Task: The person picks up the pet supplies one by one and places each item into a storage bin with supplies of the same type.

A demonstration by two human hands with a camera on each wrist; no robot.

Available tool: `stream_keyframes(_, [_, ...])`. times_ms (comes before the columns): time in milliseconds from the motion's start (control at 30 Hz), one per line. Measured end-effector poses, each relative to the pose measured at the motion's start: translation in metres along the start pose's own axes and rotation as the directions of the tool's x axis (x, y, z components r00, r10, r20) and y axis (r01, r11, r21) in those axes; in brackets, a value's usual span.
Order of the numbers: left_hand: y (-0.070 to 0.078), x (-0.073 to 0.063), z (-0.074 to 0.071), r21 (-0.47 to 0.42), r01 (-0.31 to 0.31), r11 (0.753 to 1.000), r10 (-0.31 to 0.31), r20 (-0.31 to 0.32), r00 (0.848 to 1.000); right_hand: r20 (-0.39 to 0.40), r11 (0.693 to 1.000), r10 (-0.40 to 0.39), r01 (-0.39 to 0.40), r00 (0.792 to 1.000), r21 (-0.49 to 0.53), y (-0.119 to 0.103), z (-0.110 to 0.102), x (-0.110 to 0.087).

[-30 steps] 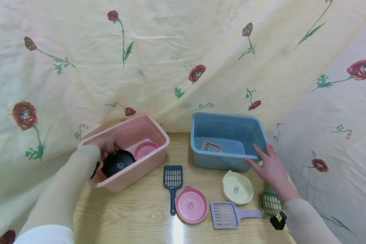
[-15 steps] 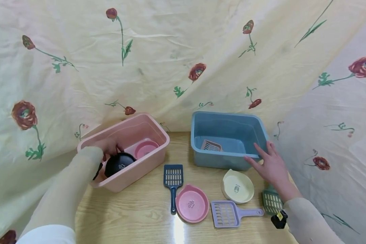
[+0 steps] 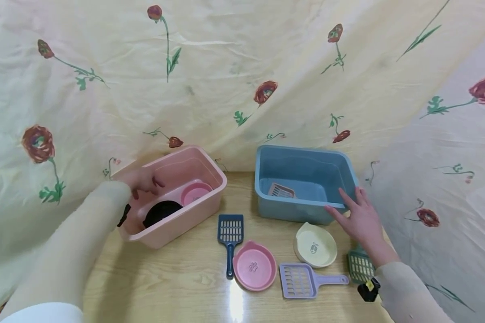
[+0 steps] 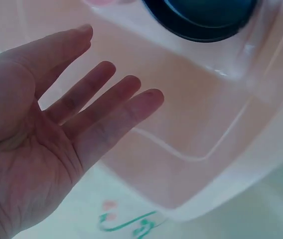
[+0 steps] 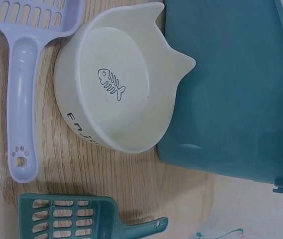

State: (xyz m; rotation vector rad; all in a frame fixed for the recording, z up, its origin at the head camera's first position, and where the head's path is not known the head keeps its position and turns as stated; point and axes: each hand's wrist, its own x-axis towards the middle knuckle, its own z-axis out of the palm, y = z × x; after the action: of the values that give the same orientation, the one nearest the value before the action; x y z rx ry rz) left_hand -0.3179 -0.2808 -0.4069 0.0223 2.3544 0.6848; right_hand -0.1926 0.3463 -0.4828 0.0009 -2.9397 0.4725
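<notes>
In the head view my left hand [image 3: 145,180] hovers inside the pink bin [image 3: 187,220], fingers spread and holding nothing. A black bowl [image 3: 161,212] lies in that bin, just below the hand and partly hidden by the front wall. Beside it sits a pink bowl [image 3: 196,192]. The left wrist view shows the palm and loosely straight fingers, apart from the black bowl [image 4: 206,22]. My right hand [image 3: 361,222] rests on the near right corner of the blue bin [image 3: 295,211], fingers extended over the rim. Inside the blue bin lies a light pink slotted litter scoop [image 3: 282,191].
On the wooden table are a dark blue litter scoop [image 3: 231,233], a pink eared bowl [image 3: 254,267], a purple scoop [image 3: 301,281] and a cream cat-eared bowl [image 5: 116,84]. A green scoop [image 5: 71,216] lies under the right forearm. A floral curtain [image 3: 210,89] hangs behind.
My left hand has let go of the black bowl, which now lies lower in the pink bin, and has risen away from it. The right hand stays on the blue bin.
</notes>
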Motion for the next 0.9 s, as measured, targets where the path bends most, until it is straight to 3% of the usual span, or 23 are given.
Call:
stream_keyframes(200, [0.040, -0.033, -0.016, 0.168, -0.178, 0.970, 0.173, 0.042, 0.984, -0.007, 1.000, 0.009, -0.009, 1.000, 0.009, 0.006, -0.002, -0.005])
stream_keyframes(467, [0.093, -0.075, -0.022, 0.154, -0.264, 0.952, 0.247, 0.117, 0.962, -0.015, 1.000, 0.015, -0.015, 1.000, 0.001, 0.013, -0.002, -0.010])
stream_keyframes(600, [0.115, -0.089, -0.015, 0.158, -0.280, 0.947, 0.262, 0.122, 0.957, -0.016, 1.000, 0.006, -0.006, 1.000, 0.007, 0.011, -0.003, -0.010])
stream_keyframes(767, [0.130, -0.100, 0.004, 0.136, -0.269, 0.953, 0.254, 0.118, 0.960, -0.010, 1.000, -0.005, 0.005, 1.000, 0.021, 0.005, -0.001, -0.006])
stream_keyframes(900, [0.139, -0.102, 0.023, 0.078, -0.339, 0.938, 0.323, 0.160, 0.933, 0.001, 1.000, 0.000, 0.000, 1.000, 0.030, 0.002, 0.000, -0.004])
